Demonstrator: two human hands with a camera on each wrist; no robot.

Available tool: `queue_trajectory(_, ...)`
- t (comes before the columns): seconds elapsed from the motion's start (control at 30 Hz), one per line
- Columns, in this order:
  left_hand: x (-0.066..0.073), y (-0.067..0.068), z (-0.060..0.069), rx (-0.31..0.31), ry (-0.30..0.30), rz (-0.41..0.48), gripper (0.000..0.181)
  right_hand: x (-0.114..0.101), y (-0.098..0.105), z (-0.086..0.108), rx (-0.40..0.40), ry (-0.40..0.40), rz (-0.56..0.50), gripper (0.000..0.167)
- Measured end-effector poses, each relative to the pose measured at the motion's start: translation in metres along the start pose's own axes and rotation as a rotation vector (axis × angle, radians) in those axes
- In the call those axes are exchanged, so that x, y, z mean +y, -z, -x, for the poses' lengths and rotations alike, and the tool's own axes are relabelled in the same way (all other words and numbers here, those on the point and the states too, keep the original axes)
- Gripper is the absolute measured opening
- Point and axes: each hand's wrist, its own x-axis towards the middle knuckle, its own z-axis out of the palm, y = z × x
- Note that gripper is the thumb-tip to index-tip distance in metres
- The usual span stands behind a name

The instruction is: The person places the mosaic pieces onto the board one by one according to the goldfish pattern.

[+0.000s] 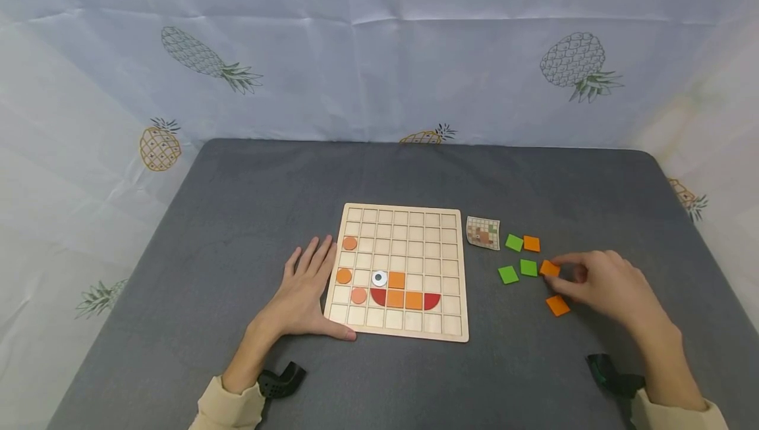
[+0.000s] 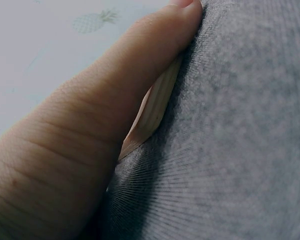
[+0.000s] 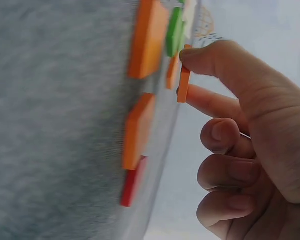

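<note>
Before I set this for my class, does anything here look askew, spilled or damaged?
Nothing stands out as spilled or damaged. The only untidiness is right of the board: loose green tiles and orange tiles lie at mixed angles, unlike the pieces set in its squares. That looks like ordinary working scatter.

The printed card (image 1: 483,233) is too small to make out — and in the left wrist view, the left hand (image 2: 90,120) hides most of the board (image 2: 158,102)!
</note>
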Motion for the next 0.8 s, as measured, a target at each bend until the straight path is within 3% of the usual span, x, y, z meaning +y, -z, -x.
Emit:
queue_trajectory(0.17, 0.0, 0.0, 0.0, -0.003, 0.002, -0.002, 0.154, -0.009, 0.008, 0.001, 0.065, 0.036, 0.005, 0.036)
queue_trajectory(0.4, 0.0, 0.0, 0.0, 0.0, 0.004, -0.008, 0.154, -0.031, 0.018, -0.001, 0.093, 0.096, 0.003, 0.034)
queue_trajectory(0.67, 0.0, 0.0, -0.001, -0.001, 0.001, -0.006, 0.154, -0.067, 0.018, -0.01, 0.115, 0.151, -0.016, 0.023)
queue_trajectory(0.8, -0.001, -0.001, -0.001, 0.002, -0.002, -0.002, 0.154, -0.088, 0.015, -0.019, 0.105, 0.189, -0.023, 0.025)
